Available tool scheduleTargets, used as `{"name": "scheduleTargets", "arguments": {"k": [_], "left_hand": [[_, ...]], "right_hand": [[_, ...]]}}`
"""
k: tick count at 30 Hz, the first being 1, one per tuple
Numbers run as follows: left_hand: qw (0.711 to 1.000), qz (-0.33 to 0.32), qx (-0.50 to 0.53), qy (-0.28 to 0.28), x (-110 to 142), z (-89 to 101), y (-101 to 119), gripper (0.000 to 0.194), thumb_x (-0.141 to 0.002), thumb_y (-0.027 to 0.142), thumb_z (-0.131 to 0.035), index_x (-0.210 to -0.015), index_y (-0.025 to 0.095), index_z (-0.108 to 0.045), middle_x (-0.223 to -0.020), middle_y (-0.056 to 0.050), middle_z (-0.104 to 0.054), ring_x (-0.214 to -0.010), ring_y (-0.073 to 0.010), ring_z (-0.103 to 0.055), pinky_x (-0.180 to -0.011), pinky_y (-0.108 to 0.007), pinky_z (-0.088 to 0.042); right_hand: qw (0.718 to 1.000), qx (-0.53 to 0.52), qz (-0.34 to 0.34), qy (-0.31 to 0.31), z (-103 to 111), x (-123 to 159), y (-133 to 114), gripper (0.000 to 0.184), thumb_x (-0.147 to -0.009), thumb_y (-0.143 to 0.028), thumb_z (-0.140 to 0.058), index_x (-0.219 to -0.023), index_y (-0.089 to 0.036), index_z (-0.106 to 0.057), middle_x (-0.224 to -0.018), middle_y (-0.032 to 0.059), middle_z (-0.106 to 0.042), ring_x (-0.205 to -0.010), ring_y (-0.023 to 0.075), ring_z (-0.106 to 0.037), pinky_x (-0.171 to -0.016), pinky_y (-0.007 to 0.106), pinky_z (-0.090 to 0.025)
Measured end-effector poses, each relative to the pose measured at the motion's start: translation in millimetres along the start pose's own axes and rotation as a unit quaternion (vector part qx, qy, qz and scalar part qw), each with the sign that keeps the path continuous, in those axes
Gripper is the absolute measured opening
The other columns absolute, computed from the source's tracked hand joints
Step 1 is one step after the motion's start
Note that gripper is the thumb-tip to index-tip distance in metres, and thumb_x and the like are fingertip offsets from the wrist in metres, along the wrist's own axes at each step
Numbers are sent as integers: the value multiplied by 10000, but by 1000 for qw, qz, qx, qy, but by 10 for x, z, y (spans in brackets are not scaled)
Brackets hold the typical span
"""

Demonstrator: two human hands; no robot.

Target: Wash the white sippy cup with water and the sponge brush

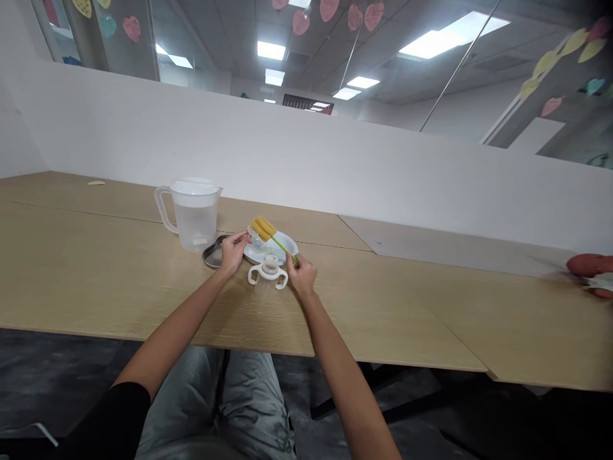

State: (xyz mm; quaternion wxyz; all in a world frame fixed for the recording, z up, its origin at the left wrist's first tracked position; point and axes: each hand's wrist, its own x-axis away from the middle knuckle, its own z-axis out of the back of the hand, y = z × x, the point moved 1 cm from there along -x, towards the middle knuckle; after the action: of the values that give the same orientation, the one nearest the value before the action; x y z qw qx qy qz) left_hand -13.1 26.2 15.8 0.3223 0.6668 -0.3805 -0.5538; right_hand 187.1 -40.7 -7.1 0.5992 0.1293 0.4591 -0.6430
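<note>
On the light wood table (96, 262) lies a white plate (282, 250), with a clear plastic piece (258, 241) resting on it. My left hand (234, 251) reaches in from the left and pinches that piece at its edge. My right hand (301, 276) grips the thin green handle of a yellow sponge bottle brush (264, 228), whose head lies above the plate. Just in front of the plate, between my hands, stands a clear cup with two white handles (268, 276). Its lower part is see-through.
A clear plastic jug with a white lid (191, 214) stands left of the plate, with a small steel tray (213, 252) beside it. A white partition (287, 166) runs along the table's far side. Blurred reddish objects (590, 266) lie at the right edge.
</note>
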Motion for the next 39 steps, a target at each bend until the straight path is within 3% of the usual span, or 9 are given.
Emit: {"name": "scheduleTargets", "arguments": {"k": [9, 13, 18, 21, 27, 31, 36, 39], "left_hand": [[993, -26, -27, 113, -50, 78, 52, 351, -816, 493, -549, -765, 158, -640, -645, -16, -630, -636, -137, -577, -662, -249, -457], [977, -77, -53, 192, -48, 159, 158, 363, -874, 484, -480, -695, 182, -575, -608, 3, -572, -600, -120, -551, -630, -227, -437], [958, -113, -137, 227, -109, 291, 178, 341, -917, 430, -414, -772, 181, -596, -656, -4, -563, -625, -128, -545, -637, -229, -433], [945, -95, -244, 194, -193, 394, 73, 315, -908, 386, -426, -861, 172, -653, -735, -44, -603, -744, -178, -568, -736, -281, -450], [905, -55, -420, 51, -265, 545, -149, 259, -865, 267, -471, -835, 163, -706, -789, -102, -621, -860, -249, -569, -844, -368, -439], [890, -50, -452, 31, -245, 569, -186, 244, -855, 251, -491, -812, 176, -719, -779, -87, -616, -841, -234, -580, -836, -348, -451], [854, 8, -520, -17, -217, 552, -151, 221, -868, 241, -521, -955, 181, -716, -862, -77, -645, -913, -210, -585, -868, -302, -449], [851, 17, -525, -19, -209, 546, -127, 179, -839, 229, -589, -964, 169, -703, -832, -63, -640, -872, -192, -588, -846, -287, -453]], "right_hand": [[999, -30, 33, 10, 11, 16, 6, 492, -887, -513, -365, -550, -181, -497, -463, -21, -426, -461, 86, -333, -520, 223, -251], [999, -25, 23, 20, 9, 15, 4, 479, -892, -498, -359, -567, -179, -508, -472, -18, -430, -466, 87, -327, -527, 224, -249], [1000, -14, 8, 19, 13, 9, 2, 464, -890, -494, -360, -583, -178, -507, -478, -19, -429, -475, 88, -310, -534, 226, -240], [1000, -16, 2, 16, 13, 8, 5, 464, -887, -498, -360, -585, -179, -507, -484, -18, -436, -479, 90, -315, -535, 226, -238], [1000, -7, -8, 13, 3, 7, 27, 464, -887, -498, -361, -596, -175, -524, -491, -12, -449, -486, 93, -320, -537, 228, -226], [1000, -1, -7, 16, -10, 5, 41, 479, -895, -499, -362, -604, -167, -547, -501, -6, -471, -488, 92, -329, -535, 229, -224], [1000, 8, 1, 26, -13, 2, 52, 508, -901, -512, -343, -599, -163, -554, -487, -6, -471, -474, 88, -317, -522, 224, -215], [1000, 9, 2, 24, -7, 3, 50, 523, -901, -525, -332, -603, -160, -559, -485, -4, -472, -473, 88, -314, -522, 223, -212]]}}
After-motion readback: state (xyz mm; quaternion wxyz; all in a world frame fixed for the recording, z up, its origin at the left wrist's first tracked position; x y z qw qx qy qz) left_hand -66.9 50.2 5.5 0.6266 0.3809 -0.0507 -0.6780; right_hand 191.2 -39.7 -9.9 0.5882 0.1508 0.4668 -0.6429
